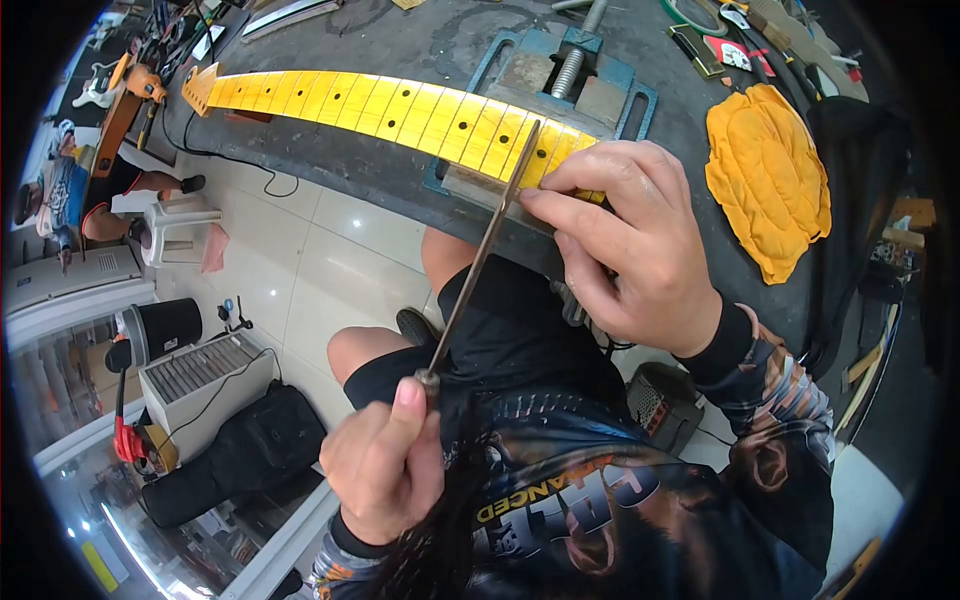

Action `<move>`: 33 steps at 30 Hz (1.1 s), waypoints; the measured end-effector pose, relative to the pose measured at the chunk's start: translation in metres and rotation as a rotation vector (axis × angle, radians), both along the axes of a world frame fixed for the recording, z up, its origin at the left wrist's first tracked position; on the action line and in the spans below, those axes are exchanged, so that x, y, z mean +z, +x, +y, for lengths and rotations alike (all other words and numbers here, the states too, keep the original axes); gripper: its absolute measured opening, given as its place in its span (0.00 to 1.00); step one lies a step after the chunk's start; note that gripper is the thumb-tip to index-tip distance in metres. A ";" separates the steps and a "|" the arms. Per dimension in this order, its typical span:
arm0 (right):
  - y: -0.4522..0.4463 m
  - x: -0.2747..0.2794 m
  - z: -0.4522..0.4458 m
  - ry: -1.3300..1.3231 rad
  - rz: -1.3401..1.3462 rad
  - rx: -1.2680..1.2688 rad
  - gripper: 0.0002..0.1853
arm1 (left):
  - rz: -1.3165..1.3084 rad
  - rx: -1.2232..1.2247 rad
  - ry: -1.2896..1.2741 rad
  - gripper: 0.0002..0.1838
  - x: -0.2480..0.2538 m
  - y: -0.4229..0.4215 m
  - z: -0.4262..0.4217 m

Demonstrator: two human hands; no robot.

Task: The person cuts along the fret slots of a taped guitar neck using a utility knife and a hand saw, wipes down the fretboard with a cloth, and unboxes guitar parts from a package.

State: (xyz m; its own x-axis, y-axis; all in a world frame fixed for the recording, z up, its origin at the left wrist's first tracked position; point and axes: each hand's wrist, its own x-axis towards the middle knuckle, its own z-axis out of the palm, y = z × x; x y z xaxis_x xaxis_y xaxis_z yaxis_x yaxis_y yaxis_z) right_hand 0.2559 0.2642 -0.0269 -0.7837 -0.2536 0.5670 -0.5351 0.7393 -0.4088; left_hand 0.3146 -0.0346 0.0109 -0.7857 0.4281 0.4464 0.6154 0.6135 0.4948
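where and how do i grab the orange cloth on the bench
Take a raised fold near the middle of the orange cloth, coming straight down from above: it lies low on the bench, puckered into soft ridges that should pinch easily.

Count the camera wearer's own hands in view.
2. The left hand grips the handle of a slim file; the right hand is at the wide end of the guitar neck. Neither is fully hidden.

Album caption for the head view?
Left hand holds a thin metal tool across a yellow wooden guitar neck, the right hand alongside.
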 end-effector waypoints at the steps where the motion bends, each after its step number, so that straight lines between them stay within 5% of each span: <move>1: 0.000 0.001 0.000 0.000 -0.002 0.007 0.24 | 0.007 0.001 0.011 0.33 -0.001 -0.003 0.001; 17: -0.002 -0.002 0.000 -0.029 0.013 0.005 0.25 | -0.130 -0.043 0.029 0.34 0.002 -0.028 0.014; 24: -0.001 -0.003 0.000 0.004 -0.007 -0.009 0.26 | -0.156 0.020 -0.024 0.23 0.006 0.024 -0.039; 33: -0.001 -0.001 0.000 0.001 -0.007 -0.009 0.27 | -0.099 -0.048 0.065 0.27 0.001 -0.003 -0.037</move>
